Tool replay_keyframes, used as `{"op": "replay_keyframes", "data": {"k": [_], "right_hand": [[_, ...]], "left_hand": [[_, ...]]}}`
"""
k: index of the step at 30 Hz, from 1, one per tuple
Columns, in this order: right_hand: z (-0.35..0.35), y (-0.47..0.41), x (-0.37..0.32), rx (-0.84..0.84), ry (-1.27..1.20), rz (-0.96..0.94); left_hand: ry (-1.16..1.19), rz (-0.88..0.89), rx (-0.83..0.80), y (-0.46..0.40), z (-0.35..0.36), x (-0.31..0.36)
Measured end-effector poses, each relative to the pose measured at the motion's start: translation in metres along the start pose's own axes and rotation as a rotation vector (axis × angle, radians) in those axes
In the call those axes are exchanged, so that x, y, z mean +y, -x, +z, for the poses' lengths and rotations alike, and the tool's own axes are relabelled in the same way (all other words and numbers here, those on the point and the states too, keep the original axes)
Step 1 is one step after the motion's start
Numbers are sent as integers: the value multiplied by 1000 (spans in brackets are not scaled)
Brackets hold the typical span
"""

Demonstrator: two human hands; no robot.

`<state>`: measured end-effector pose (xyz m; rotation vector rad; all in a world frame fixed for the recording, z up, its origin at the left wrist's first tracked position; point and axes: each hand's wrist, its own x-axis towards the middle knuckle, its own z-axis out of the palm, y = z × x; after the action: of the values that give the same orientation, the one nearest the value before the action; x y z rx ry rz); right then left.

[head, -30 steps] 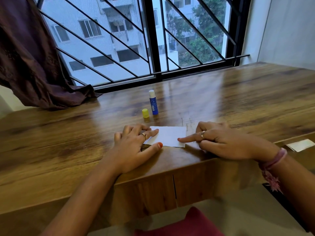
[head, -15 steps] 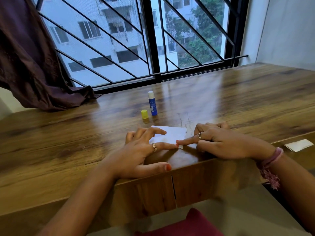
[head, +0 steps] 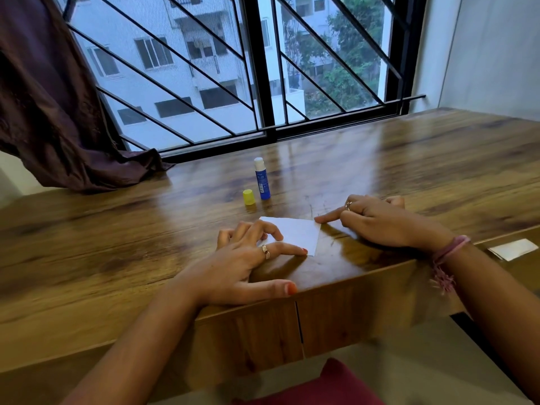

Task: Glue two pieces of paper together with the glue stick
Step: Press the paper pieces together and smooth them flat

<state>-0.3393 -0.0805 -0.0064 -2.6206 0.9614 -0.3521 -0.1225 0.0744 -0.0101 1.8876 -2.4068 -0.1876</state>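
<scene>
A white paper (head: 296, 235) lies flat on the wooden table (head: 117, 244) near its front edge. My left hand (head: 242, 264) rests on the paper's left part, one finger stretched along the near edge to the near right corner and the thumb lying on the table edge. My right hand (head: 377, 223) presses its straight index finger on the paper's far right corner, with the other fingers curled. The blue glue stick (head: 262, 179) stands uncapped behind the paper. Its yellow cap (head: 248, 197) stands just left of it.
Another white paper piece (head: 514, 249) lies on a lower surface at the far right. A dark curtain (head: 58, 112) drapes onto the table's back left. A barred window (head: 263, 83) runs along the far edge. A red seat (head: 321, 387) shows below.
My left hand slid right across the paper, its finger reaching the near right corner. My right index finger moved from the near right corner up to the far right corner.
</scene>
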Motion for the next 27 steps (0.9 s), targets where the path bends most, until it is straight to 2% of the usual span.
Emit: {"op": "replay_keyframes", "data": {"k": [8, 10, 14, 22, 27], "right_hand": [[2, -2, 7, -12, -32, -38], [3, -1, 9, -3, -144, -55], [1, -1, 15, 123, -387, -13], [2, 6, 12, 62, -155, -203], [1, 8, 10, 40, -152, -200]], "left_hand": [[26, -5, 34, -1, 4, -3], [42, -3, 44, 0, 4, -3], [120, 3, 61, 1, 3, -2], [189, 42, 72, 0, 3, -5], [206, -11, 86, -1, 5, -7]]}}
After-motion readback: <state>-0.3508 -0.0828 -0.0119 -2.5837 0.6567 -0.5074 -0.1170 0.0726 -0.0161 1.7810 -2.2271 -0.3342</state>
